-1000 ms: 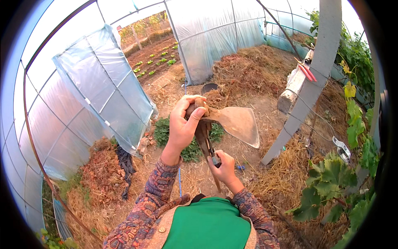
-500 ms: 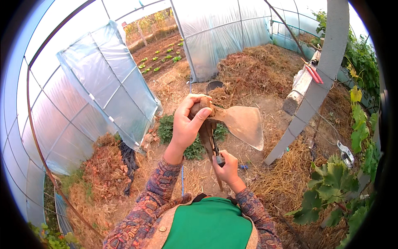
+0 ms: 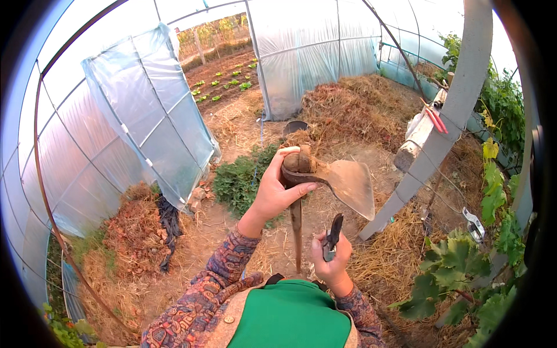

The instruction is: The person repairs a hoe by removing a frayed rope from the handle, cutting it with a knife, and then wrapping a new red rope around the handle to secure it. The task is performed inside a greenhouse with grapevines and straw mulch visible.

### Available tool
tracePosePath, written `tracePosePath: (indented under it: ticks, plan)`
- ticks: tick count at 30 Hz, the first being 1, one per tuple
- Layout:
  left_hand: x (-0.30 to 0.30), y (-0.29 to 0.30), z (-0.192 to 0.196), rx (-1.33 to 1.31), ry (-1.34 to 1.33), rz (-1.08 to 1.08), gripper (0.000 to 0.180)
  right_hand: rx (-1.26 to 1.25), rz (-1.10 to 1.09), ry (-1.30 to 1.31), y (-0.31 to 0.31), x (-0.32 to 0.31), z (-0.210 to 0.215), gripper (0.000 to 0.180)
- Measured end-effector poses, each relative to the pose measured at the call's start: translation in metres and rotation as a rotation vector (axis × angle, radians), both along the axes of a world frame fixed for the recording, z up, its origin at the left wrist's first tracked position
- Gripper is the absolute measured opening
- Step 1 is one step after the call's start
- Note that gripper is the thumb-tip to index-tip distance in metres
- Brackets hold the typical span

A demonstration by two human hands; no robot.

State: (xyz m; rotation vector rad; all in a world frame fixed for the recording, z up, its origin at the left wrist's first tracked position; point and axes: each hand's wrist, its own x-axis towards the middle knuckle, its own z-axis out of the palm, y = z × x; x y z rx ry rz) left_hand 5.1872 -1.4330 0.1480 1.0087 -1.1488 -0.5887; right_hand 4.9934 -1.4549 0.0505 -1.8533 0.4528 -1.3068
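Note:
My left hand (image 3: 277,188) is wrapped round the head end of a hoe (image 3: 349,184), thumb along the near side. Its broad, worn blade points right, and the wooden handle (image 3: 296,232) runs down toward my body. Dry soil or rust coats the socket. Lower and to the right, my right hand (image 3: 335,264) grips a small hand tool (image 3: 334,230) with a narrow dark end pointing up. My fingers cover most of that tool, so whether it is a knife or a cutter cannot be told. It is apart from the hoe.
A slanting grey post (image 3: 432,139) stands at right, with red-handled pliers or shears (image 3: 436,120) hung by a log (image 3: 413,145). Grape leaves (image 3: 458,261) crowd the lower right. A leafy green plant (image 3: 241,182) grows ahead; a plastic-covered door (image 3: 154,110) leans at left.
My right hand has drawn the small tool away from the hoe, down and to the right. The hoe head has turned in my left hand and moved slightly right and down.

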Motion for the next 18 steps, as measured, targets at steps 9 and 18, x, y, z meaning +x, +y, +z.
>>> tracePosePath:
  ticks: [9,18]
  plan:
    - [-0.019,-0.003,-0.023,-0.032,0.045,-0.092,0.071,0.427,0.320,-0.188,0.013,-0.030,0.045,0.013]
    - [-0.034,-0.007,-0.037,-0.052,-0.205,0.090,0.057,0.257,0.135,-0.154,0.007,-0.040,0.086,0.018]
